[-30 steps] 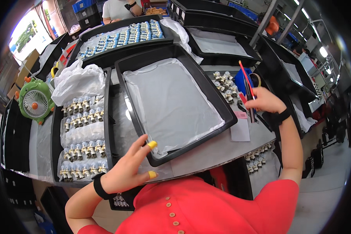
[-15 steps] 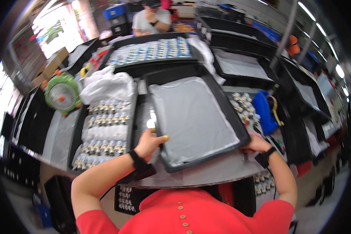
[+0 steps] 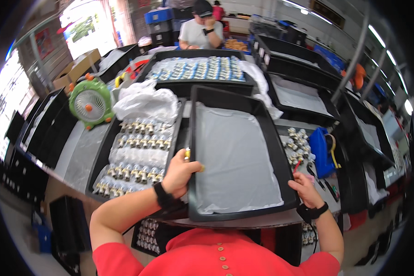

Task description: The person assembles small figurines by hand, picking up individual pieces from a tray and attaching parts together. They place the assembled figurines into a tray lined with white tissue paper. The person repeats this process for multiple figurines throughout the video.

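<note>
Your one view comes from the left fisheye camera on your head, upright, looking forward and down over your buttoned red cloth shirt [image 3: 188,255]. The long black plastic tray with a pale sheet lining [image 3: 275,156] sits close, near mid-frame; farther off, the view reaches a person in a white short-sleeved top [image 3: 191,34] and straight edges bend toward its dark rim.

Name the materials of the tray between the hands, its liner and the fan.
Tray: probably rigid plastic, black, low sheen; walls look smooth and moulded. Liner: thin, pale, matt sheet with wrinkled, uneven edges; paper or plastic film, I can't tell. Fan: likely satin plastic, green and orange; rounded, moulded-looking shell.
</note>
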